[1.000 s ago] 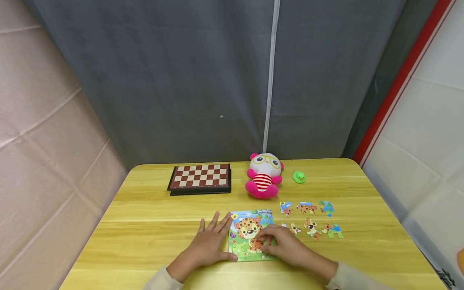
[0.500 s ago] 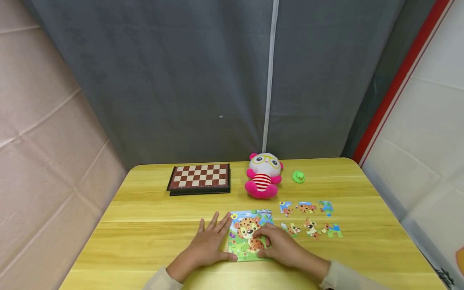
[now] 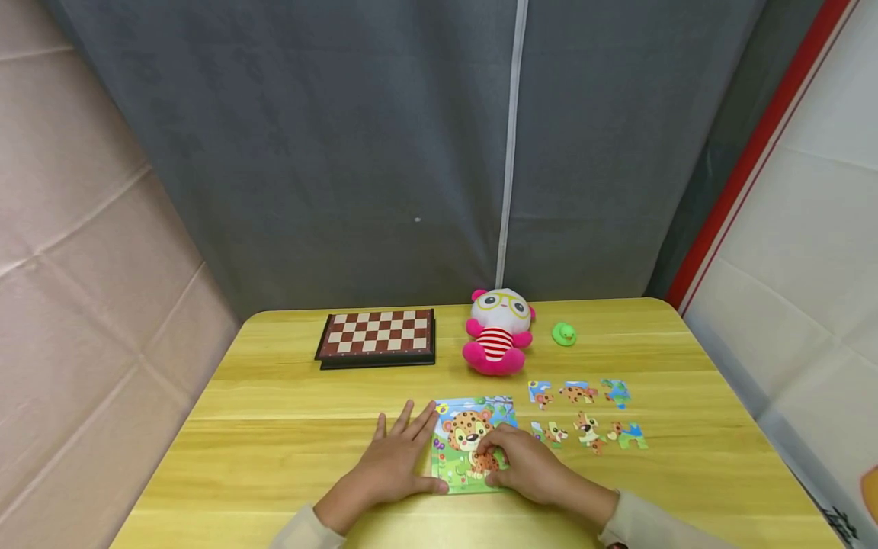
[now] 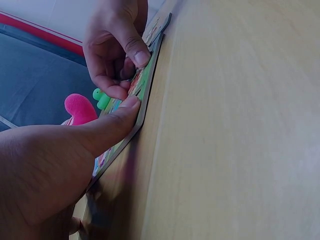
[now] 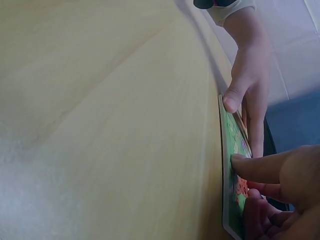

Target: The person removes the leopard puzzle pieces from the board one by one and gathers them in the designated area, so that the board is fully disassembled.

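Note:
A square leopard picture puzzle [image 3: 454, 467] lies flat near the front of the table in the head view. My left hand [image 3: 391, 465] rests spread beside it, with the fingertips at its left edge and the thumb on its lower left corner. My right hand [image 3: 531, 467] bends over the right half, index finger and thumb on either side of an orange spotted puzzle piece [image 3: 485, 462]. In the right wrist view the thumb [image 5: 260, 170] presses at the board's green border. The palm side of the right hand hides part of the picture.
Loose puzzle pieces [image 3: 588, 433] lie in two rows right of the board. Behind stand a chessboard box [image 3: 377, 334], a pink and white plush panda [image 3: 499, 335] and a small green rubber duck [image 3: 565, 334]. A grey curtain [image 3: 343, 152] hangs behind the table [image 3: 274, 427].
My right hand has shifted slightly left over the puzzle, and its index finger and thumb have spread further apart. The left hand keeps its place.

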`<state>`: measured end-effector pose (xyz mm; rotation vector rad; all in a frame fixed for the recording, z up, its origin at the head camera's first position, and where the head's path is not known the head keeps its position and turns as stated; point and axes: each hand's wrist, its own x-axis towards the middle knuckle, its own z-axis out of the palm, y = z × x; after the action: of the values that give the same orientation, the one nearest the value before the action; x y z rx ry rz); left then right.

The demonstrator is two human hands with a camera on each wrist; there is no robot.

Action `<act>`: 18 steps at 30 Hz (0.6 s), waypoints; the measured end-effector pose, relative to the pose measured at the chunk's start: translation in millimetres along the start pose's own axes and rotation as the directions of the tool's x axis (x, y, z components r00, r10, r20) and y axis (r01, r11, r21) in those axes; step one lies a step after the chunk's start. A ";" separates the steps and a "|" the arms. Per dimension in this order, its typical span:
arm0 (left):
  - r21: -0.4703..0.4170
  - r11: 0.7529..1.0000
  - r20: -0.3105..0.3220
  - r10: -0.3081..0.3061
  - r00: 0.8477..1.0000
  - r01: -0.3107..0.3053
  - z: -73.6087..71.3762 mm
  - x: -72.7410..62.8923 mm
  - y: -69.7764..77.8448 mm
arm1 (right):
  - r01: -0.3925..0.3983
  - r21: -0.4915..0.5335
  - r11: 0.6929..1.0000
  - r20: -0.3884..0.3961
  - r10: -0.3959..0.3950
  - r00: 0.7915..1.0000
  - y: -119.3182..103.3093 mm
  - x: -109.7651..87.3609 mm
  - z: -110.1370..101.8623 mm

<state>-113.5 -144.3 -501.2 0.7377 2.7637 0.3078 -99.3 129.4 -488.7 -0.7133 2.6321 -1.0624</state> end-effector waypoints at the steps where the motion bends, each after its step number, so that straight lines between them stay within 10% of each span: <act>1: 0.000 1.000 -0.001 -0.001 1.000 0.001 -0.4 0.0 0.3 | -0.002 0.001 1.000 0.002 0.002 1.000 -0.5 0.2 0.1; 18: -0.003 1.000 0.004 -0.006 1.000 0.006 -0.2 0.2 -0.4 | -0.011 0.095 0.995 -0.010 0.012 1.000 -4.7 0.5 -0.8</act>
<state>-113.9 -144.6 -501.2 0.7284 2.7602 0.3091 -98.3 126.7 -484.9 -0.6739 2.5709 -1.1827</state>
